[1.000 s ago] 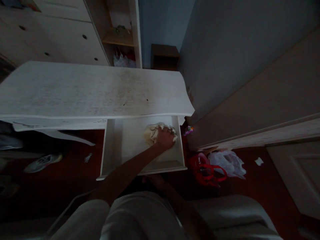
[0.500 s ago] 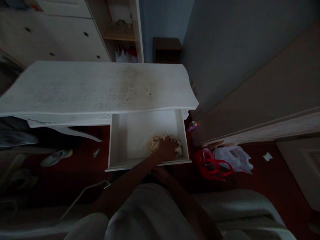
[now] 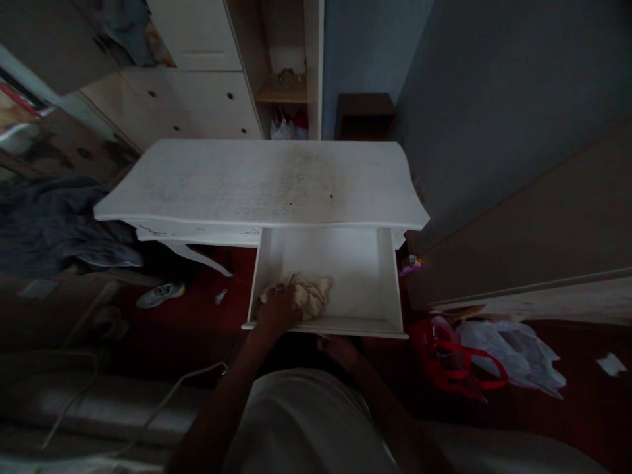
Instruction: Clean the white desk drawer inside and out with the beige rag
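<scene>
One crumpled cream cloth (image 3: 310, 296) lies in the lower left corner of the single open drawer (image 3: 356, 271), just left of the frame's centre. Its long axis runs left to right along the drawer's front wall, with the loose end pointing right. The left hand (image 3: 277, 307) presses on the cloth's left end, fingers curled down over the soft folds and gripping them. The right hand (image 3: 340, 347) sits just below the drawer front in shadow; I cannot tell how its fingers are set. The drawer is a smooth white box under a flat, scuffed white desk top (image 3: 222, 184). One red bag (image 3: 457, 368) and one white plastic bag (image 3: 518, 352) lie at lower right.
</scene>
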